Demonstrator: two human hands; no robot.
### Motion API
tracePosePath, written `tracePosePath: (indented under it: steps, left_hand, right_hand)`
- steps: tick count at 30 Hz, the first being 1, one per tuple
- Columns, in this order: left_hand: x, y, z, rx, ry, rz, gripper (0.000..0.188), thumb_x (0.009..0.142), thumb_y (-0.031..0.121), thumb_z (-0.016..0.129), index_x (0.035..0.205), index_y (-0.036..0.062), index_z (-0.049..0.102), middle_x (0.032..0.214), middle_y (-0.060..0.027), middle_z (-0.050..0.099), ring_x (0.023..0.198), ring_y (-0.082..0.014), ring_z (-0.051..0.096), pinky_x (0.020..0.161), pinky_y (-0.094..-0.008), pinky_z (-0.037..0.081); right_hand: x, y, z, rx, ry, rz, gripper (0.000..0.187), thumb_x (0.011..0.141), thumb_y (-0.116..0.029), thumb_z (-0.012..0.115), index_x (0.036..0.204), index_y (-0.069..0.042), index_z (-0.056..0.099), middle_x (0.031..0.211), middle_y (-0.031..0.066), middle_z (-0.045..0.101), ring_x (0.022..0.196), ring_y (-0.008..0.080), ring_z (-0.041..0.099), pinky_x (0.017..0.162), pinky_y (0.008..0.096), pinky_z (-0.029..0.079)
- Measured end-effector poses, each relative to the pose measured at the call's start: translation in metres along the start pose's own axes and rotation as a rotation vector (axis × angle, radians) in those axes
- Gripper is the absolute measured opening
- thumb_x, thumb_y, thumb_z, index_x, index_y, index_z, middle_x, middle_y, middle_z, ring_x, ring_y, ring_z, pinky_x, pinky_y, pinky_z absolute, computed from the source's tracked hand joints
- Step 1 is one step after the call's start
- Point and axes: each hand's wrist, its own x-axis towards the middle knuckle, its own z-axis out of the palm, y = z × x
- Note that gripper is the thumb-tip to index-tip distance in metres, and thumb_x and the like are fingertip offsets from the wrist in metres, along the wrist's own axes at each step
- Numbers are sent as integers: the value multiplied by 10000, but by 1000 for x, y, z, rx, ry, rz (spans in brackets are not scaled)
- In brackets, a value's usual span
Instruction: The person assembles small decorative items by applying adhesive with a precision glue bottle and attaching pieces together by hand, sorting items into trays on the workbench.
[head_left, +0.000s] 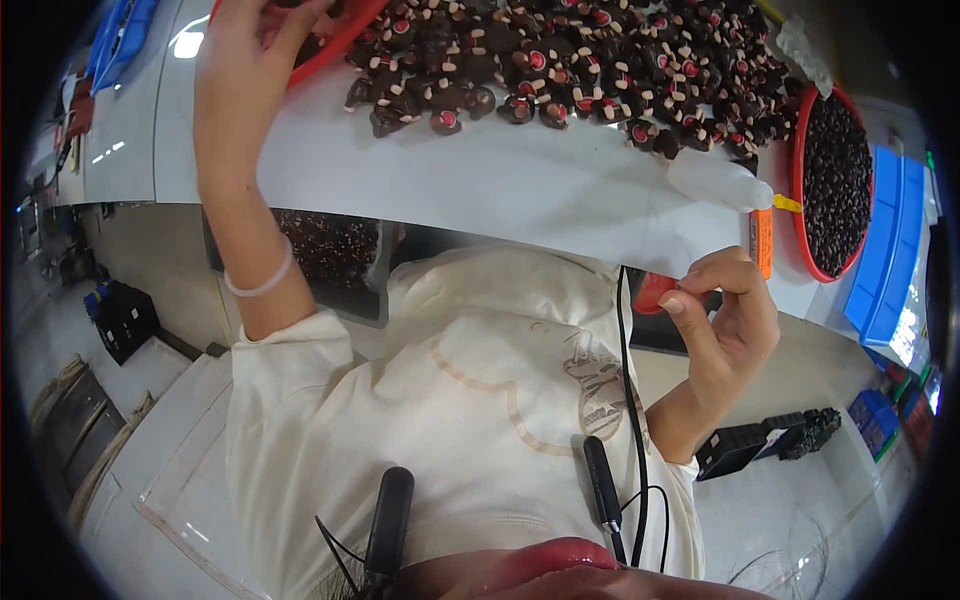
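My left hand point(262, 25) reaches into a red basin point(345, 40) at the upper left, with dark pieces beneath it. The picture's top edge cuts off most of its fingers, so their grip cannot be made out. My right hand point(735, 315) is raised just off the table's near edge, thumb and forefinger pinched together. Whatever is between those fingertips is too small to name. A flat red thing point(652, 293) shows right beside them; whether it is held or lies behind is unclear. A large heap of dark brown knob-like parts point(590, 60) with pale pegs and red spots covers the far table.
On the right stand a translucent white bottle point(715, 180) with an orange-labelled object point(763, 243) beside it. Further right are a red basin of small dark pieces point(838, 190) and a blue bin point(890, 250). Below the white tabletop point(420, 180) a tray of dark parts point(328, 250) shows.
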Motion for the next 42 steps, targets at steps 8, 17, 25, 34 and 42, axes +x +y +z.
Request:
tracePosePath:
  steps: [8, 17, 25, 34, 42]
  left_hand:
    - [36, -4, -15, 564, -157, 332, 318, 828, 128, 607, 1087, -46, 551, 1085, -159, 589, 900, -173, 595, 783, -239, 479]
    - [65, 37, 59, 287, -466, 297, 235, 760, 142, 640, 854, -9, 487, 859, -161, 576, 795, -288, 558, 739, -361, 424]
    - [48, 42, 29, -296, -360, 61, 221, 760, -7, 606, 976, -6, 556, 836, -6, 574, 755, -76, 551, 696, -213, 462]
    - [-9, 32, 30, -1002, -560, -218, 281, 775, 17, 610, 1030, -16, 498, 836, -45, 546, 750, -66, 526, 629, -191, 453]
    - [-59, 36, 77, -225, -85, 379, 252, 721, 65, 641, 950, 5, 554, 862, -91, 480, 759, -177, 511, 667, -261, 436]
  right_hand:
    - [4, -5, 3, -28, -15, -15, 202, 610, 35, 716, 702, -8, 540, 649, 36, 548, 519, 84, 459, 439, 193, 284]
    - [0, -2, -7, -51, -40, -45, 181, 616, 67, 688, 724, 7, 556, 676, 50, 565, 528, 98, 485, 453, 185, 344]
    - [2, 18, -34, -41, 118, -21, 146, 678, 92, 633, 788, 47, 548, 734, 77, 543, 647, 120, 474, 596, 222, 378]
    - [33, 36, 3, -9, 349, -223, 228, 704, 69, 667, 904, 46, 559, 1028, 136, 552, 786, 142, 513, 703, 235, 414]
    - [37, 41, 18, -55, 179, -128, 364, 726, -48, 714, 1037, 65, 564, 1005, 132, 600, 938, 199, 553, 874, 318, 411]
